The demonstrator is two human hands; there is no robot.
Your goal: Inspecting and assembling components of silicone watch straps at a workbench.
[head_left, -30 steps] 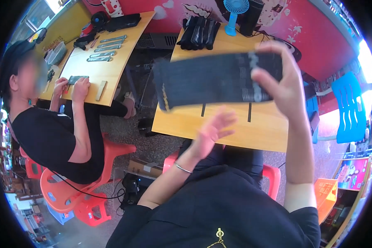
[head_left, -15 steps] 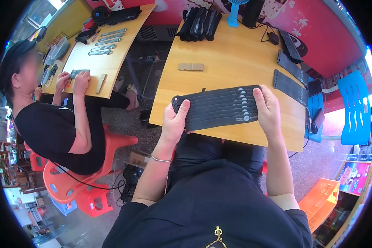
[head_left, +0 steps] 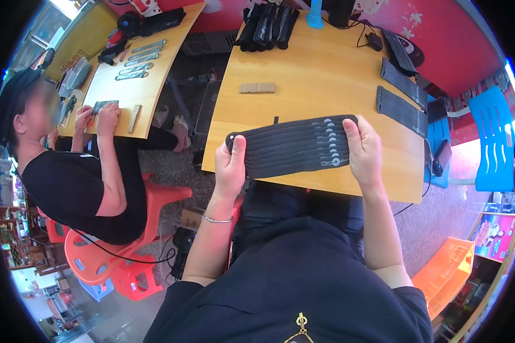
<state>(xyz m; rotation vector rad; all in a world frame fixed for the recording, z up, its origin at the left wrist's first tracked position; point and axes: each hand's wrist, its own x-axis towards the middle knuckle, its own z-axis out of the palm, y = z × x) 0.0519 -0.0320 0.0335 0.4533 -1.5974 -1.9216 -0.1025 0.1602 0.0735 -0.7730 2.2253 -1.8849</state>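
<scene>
A stack of several flat black straps with pale round marks near one end is fanned out over the near edge of a wooden table. My left hand grips the stack's left end with the thumb on top. At the right end, my right hand holds it the same way. The stack is level and just above the tabletop.
A small tan block lies mid-table. More black straps rest at the right edge, and a black bundle sits at the far end. Another person in black sits on an orange stool at a second table on the left.
The stack has come down from in front of the camera to the table's near edge. My left hand, free a second ago, now grips the left end.
</scene>
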